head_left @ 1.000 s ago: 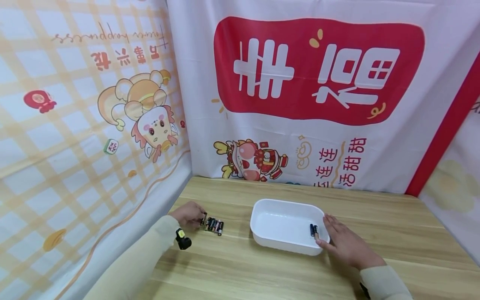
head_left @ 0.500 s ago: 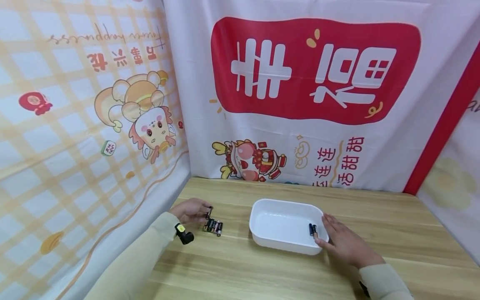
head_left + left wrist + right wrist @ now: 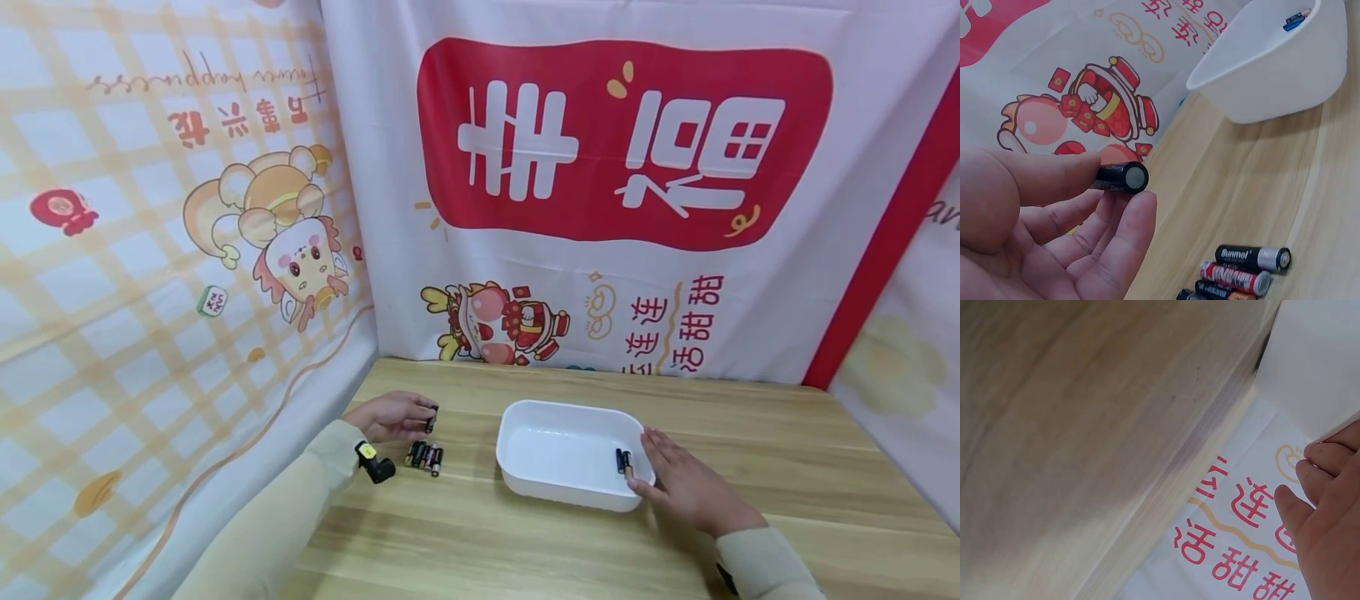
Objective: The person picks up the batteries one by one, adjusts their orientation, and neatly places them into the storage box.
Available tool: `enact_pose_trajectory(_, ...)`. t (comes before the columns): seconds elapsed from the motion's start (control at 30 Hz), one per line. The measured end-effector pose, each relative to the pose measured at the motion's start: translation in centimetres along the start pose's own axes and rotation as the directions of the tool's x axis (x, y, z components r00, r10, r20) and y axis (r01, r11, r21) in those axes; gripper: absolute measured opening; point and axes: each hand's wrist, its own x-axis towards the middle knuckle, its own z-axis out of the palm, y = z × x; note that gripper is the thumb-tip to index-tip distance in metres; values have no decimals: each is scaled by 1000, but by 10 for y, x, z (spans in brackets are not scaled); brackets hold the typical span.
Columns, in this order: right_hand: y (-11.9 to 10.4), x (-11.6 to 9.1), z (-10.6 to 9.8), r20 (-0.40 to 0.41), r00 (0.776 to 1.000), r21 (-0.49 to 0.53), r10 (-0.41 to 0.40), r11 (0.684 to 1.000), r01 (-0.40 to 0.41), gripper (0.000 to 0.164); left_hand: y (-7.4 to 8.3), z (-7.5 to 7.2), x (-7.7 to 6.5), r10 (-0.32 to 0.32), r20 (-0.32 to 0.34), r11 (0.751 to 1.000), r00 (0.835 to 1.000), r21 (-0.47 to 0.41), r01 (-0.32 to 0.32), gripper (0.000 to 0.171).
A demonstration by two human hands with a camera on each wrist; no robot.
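Note:
My left hand (image 3: 393, 416) pinches a black battery (image 3: 431, 419) between thumb and fingers, above the table. In the left wrist view the battery (image 3: 1124, 177) turns its flat silver end to the camera. Below that hand several batteries (image 3: 424, 457) lie side by side in a row, one black with a silver end and the label Bunmol (image 3: 1252, 257). A white plastic basin (image 3: 558, 492) stands to the right, with two batteries (image 3: 624, 462) inside near its right end. My right hand (image 3: 686, 483) rests against that end, fingers extended along the outer wall, thumb at the rim.
The light wooden table (image 3: 480, 550) runs back to a white cloth (image 3: 397, 275) with red printing. A checked cloth (image 3: 150, 350) borders the left side. Wood lies between the battery row and the basin.
My left hand has lifted the battery from the row's left end and moved it rightward, over the back of the row. My right hand stays at the basin. The head view shifts slightly.

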Motion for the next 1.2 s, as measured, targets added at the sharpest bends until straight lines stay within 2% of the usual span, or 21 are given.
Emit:
enact_pose_trajectory(0.23,0,0,1,-7,1000,-7,-9,1000,9,86,8,15,8,-7,16,1000,1000,-26,7,37)
enact_pose_trajectory(0.57,0,0,3,0,1000,4,7,1000,-7,86,19,40,25,48,6,991,999,-123,-47,36)
enact_pose_trajectory(0.93,-1,1,2,1,1000,-14,13,1000,-12,88,31,71,41,60,89,984,994,-172,-44,38)
enact_pose_trajectory(1.07,-2,1,1,8,1000,-14,14,1000,-14,88,34,83,47,59,117,988,991,-152,-41,43)
enact_pose_trajectory(1.2,-3,1,0,-3,1000,-9,6,1000,-6,86,33,95,50,54,145,992,988,-119,-37,38)
